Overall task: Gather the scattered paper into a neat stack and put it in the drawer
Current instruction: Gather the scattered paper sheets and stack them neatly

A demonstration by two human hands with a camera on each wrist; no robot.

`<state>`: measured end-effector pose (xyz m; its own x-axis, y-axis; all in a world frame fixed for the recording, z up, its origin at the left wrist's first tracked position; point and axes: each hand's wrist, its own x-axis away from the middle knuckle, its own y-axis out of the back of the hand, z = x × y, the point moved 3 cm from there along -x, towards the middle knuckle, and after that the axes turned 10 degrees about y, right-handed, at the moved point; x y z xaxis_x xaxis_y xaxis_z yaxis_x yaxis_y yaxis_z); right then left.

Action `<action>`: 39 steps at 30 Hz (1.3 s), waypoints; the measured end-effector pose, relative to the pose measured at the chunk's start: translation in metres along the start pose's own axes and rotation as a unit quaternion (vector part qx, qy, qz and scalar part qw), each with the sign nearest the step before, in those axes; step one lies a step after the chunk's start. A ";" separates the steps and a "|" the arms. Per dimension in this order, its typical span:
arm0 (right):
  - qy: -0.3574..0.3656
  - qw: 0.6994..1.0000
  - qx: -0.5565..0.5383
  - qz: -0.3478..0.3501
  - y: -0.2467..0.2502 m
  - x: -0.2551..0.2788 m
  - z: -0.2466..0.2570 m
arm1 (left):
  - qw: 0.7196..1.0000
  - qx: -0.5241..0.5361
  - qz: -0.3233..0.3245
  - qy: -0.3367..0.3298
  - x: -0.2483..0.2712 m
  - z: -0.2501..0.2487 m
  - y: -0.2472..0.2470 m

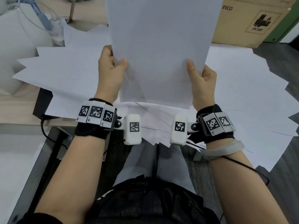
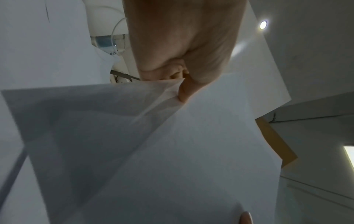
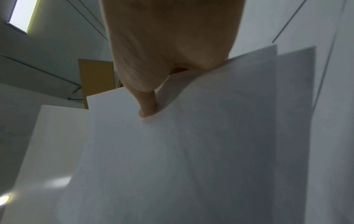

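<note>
White paper covers nearly the whole surface [image 1: 24, 101] in front of you: loose sheets [image 1: 68, 73] fan out in overlapping layers from the left edge across to the right edge, corners jutting past the near edge over your lap. At the far right corner stands a cardboard box [image 1: 242, 25]. Above the spread you hold a gathered stack of sheets [image 1: 158, 54] up on end, its long axis running away from you, lower short edge just above the loose sheets near the front edge. Your left hand [image 1: 110, 73] has its grip closed on the stack's left long edge, thumb pressed on the front face, fingers curled behind. Your right hand [image 1: 202, 84] pinches the right long edge the same way, thumb flat on the front.
</note>
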<state>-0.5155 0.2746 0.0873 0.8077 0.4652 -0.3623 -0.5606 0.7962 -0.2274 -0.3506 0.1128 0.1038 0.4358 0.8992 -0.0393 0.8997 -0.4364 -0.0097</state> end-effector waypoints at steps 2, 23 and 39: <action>-0.003 1.000 -0.005 -0.023 0.005 0.004 0.002 | 0.999 0.025 0.026 0.003 0.007 -0.002 -0.006; -0.097 0.992 0.074 -0.004 0.028 0.024 -0.022 | 0.973 -0.104 0.020 0.205 0.016 0.054 -0.015; -0.223 0.952 0.197 -0.071 0.090 0.028 -0.047 | 0.893 -0.395 -0.044 0.209 0.011 0.079 -0.010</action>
<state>-0.5519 0.3411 0.0139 0.9166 0.3904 0.0862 -0.3991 0.9056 0.1434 -0.3572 0.1244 0.0250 0.1863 0.9341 0.3045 0.5960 -0.3539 0.7208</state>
